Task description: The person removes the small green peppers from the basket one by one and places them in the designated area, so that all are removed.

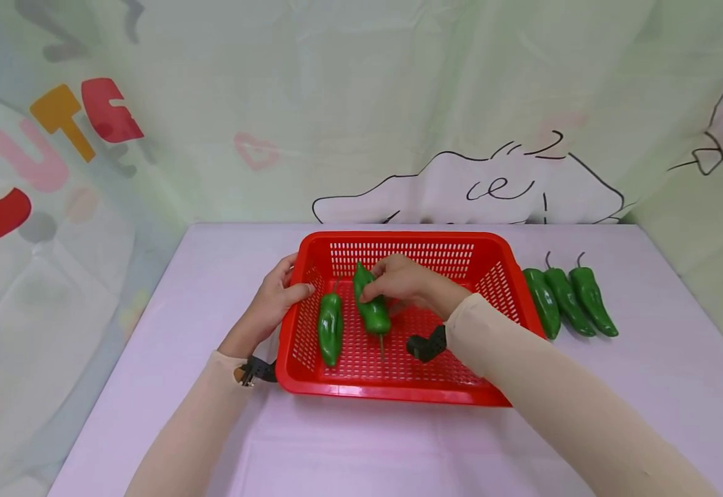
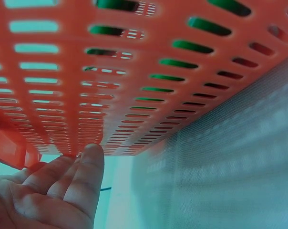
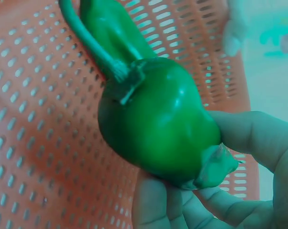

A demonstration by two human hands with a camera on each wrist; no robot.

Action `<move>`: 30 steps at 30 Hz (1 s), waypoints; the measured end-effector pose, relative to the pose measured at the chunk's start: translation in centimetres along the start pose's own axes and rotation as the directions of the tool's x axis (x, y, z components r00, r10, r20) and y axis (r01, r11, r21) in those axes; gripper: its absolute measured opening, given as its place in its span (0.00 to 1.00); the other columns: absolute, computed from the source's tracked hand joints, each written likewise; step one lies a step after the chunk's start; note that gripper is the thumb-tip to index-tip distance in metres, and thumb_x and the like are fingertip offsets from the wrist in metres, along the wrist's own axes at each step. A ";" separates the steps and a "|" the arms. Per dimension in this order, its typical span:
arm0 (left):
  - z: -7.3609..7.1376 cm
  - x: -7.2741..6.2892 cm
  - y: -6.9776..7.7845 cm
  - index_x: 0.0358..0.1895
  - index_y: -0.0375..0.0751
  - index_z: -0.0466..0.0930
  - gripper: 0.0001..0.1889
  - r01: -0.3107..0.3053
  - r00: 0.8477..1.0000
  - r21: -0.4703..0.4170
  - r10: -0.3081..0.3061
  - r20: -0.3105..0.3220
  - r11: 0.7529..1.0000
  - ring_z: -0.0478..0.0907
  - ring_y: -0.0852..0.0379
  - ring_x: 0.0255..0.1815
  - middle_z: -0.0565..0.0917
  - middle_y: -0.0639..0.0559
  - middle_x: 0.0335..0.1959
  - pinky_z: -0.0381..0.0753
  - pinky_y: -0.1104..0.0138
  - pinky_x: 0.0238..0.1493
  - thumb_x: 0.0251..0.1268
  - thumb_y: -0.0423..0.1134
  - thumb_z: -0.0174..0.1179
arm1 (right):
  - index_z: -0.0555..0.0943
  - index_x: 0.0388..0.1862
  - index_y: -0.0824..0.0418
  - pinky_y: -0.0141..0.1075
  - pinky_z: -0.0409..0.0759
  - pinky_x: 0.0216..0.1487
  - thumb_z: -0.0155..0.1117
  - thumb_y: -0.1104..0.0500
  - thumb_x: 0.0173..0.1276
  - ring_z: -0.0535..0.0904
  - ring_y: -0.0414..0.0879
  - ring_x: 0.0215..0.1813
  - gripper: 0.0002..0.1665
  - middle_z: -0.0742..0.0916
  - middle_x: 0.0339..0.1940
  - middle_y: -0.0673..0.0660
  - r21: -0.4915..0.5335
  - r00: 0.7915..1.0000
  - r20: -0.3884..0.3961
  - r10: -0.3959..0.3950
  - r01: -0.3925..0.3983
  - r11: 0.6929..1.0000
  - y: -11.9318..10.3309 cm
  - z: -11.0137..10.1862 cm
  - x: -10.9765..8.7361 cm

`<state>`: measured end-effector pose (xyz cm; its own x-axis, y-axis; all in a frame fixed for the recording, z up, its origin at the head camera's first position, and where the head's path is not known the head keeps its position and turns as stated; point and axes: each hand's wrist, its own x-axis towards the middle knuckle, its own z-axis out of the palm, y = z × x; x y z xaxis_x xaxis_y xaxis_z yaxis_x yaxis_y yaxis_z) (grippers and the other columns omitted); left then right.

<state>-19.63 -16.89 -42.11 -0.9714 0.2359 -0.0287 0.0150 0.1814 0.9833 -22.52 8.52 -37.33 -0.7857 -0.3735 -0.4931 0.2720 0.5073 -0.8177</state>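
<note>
My right hand (image 1: 401, 279) pinches a green pepper (image 1: 374, 314) between thumb and fingers inside a red plastic basket (image 1: 392, 395). In the right wrist view this held pepper (image 3: 153, 124) has its stem pointing to the upper left. A second green pepper (image 1: 330, 330) lies along the left side of the basket's floor, its stem toward the back. My left hand (image 1: 277, 293) holds the basket's left rim, thumb over the edge and fingers outside. The left wrist view has the fingers (image 2: 89, 171) against the slotted outer wall.
Several more green peppers (image 1: 563, 300) lie side by side on the pale tablecloth (image 1: 361, 449), just right of the basket. A printed fabric backdrop (image 1: 361, 103) stands behind the table's far edge.
</note>
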 end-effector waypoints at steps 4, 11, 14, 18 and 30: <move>0.0 -0.1 -0.1 0.80 0.42 0.57 0.35 -0.002 1.000 0.003 0.002 0.001 1.000 0.84 0.34 0.59 0.76 0.35 0.69 0.90 0.51 0.47 0.72 0.33 0.55 | 0.77 0.55 0.69 0.47 0.91 0.47 0.71 0.62 0.66 0.88 0.53 0.45 0.22 0.84 0.53 0.65 0.020 1.000 -0.008 -0.003 0.003 1.000 0.0 -0.7 -0.6; 0.1 -0.1 -0.1 0.80 0.41 0.57 0.35 -0.001 1.000 -0.005 0.001 0.005 1.000 0.83 0.33 0.60 0.76 0.35 0.69 0.89 0.51 0.48 0.72 0.32 0.55 | 0.72 0.65 0.69 0.51 0.90 0.53 0.69 0.62 0.69 0.87 0.56 0.50 0.29 0.82 0.58 0.67 0.048 1.000 -0.017 -0.008 0.009 0.999 0.0 -2.1 -1.8; 0.1 0.0 -0.1 0.80 0.42 0.57 0.35 0.004 1.000 -0.006 -0.004 0.003 1.000 0.83 0.33 0.60 0.76 0.35 0.69 0.90 0.51 0.48 0.72 0.32 0.55 | 0.70 0.67 0.69 0.52 0.90 0.53 0.68 0.62 0.69 0.87 0.57 0.51 0.31 0.80 0.60 0.68 0.067 0.999 -0.030 -0.016 0.018 0.998 0.1 -2.8 -2.3; 0.2 0.0 0.0 0.80 0.42 0.57 0.35 0.007 1.000 -0.005 -0.007 0.002 1.000 0.83 0.33 0.59 0.76 0.35 0.69 0.90 0.51 0.46 0.72 0.32 0.55 | 0.69 0.67 0.70 0.51 0.90 0.52 0.68 0.62 0.70 0.86 0.59 0.54 0.31 0.79 0.61 0.69 0.086 0.999 -0.031 -0.028 0.031 0.996 0.2 -3.5 -3.0; 0.3 -0.1 0.1 0.81 0.42 0.56 0.35 0.011 1.000 0.001 -0.011 -0.005 1.000 0.83 0.34 0.60 0.75 0.35 0.70 0.89 0.51 0.48 0.71 0.32 0.55 | 0.66 0.72 0.70 0.51 0.88 0.57 0.68 0.60 0.72 0.79 0.63 0.63 0.35 0.75 0.67 0.69 0.085 0.998 -0.049 -0.042 0.046 0.995 0.8 -5.3 -4.7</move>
<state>-19.43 -16.64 -42.03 -0.9726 0.2291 -0.0386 0.0045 0.1847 0.9828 -21.54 14.80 -34.04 -0.8227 -0.3563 -0.4429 0.2814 0.4216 -0.8620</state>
